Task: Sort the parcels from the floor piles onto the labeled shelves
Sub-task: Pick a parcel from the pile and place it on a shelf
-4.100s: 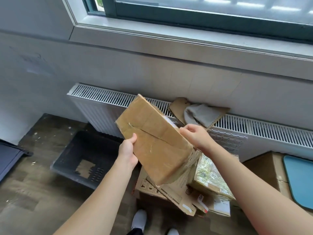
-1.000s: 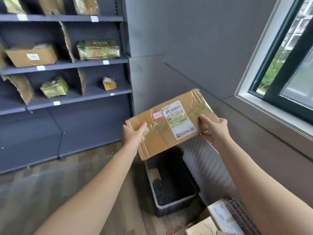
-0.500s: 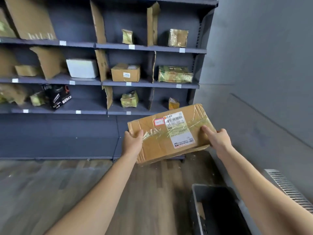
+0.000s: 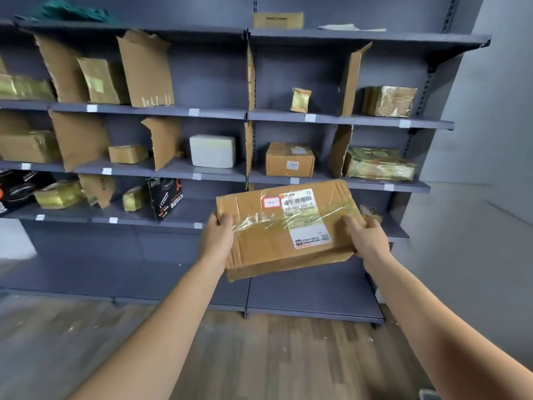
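**Item:** parcel [image 4: 284, 229], a flat brown carton bound in clear tape. Its shipping label [image 4: 302, 217] and red-edged sticker [image 4: 271, 202] face you.

**Location:** held in the air in front of the shelves [image 4: 317, 119], low in the right-hand bay. It touches no shelf.

**Change:** half a second ago the dark crate and the radiator sat at your near right. Both are now out of view, and the shelving faces you squarely and closer. The parcel tilts less than it did. Judged from this, the carry from the floor pile is nearly done, and what remains is matching the sticker to a shelf tag [image 4: 310, 118].

**Left hand** [image 4: 217, 236]**:** clamped on the parcel's left end, thumb on top, fingers hidden beneath.

**Right hand** [image 4: 364, 238]**:** clamped on the right end in the same way.

**Surroundings:**
- Just beyond the parcel, a brown box [image 4: 289, 159].
- To the right of the brown box, a foil-wrapped packet [image 4: 379, 164].
- To the left, a white box [image 4: 212, 151].
- Cardboard dividers [image 4: 350, 82] separate the compartments.
- Wood floor [image 4: 259, 356] lies below.
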Action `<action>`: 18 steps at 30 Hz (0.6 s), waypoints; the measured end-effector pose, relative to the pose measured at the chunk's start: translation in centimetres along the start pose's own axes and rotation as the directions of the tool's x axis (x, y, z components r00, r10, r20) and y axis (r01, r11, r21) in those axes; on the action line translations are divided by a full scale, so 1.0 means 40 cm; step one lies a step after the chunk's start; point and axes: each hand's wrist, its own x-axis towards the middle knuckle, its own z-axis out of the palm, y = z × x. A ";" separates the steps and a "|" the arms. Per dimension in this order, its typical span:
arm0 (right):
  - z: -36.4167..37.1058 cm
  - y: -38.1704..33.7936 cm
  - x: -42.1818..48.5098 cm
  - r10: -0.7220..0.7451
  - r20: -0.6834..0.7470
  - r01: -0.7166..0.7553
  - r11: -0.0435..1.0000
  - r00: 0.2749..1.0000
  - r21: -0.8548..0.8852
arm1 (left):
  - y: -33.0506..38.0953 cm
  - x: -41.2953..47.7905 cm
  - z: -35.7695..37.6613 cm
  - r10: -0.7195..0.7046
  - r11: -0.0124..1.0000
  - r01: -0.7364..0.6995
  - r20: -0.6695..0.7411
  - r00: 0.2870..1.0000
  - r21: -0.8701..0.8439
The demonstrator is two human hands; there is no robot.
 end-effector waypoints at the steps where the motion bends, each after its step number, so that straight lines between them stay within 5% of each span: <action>1: 0.042 -0.022 0.012 -0.014 0.008 0.014 1.000 1.000 -0.008 | 0.003 0.039 -0.021 0.008 1.000 -0.008 -0.007 1.000 0.002; 18: 0.678 -0.421 0.403 -0.189 0.095 0.176 0.976 0.977 0.128 | 0.175 0.733 -0.186 0.161 0.987 -0.162 -0.161 0.974 0.005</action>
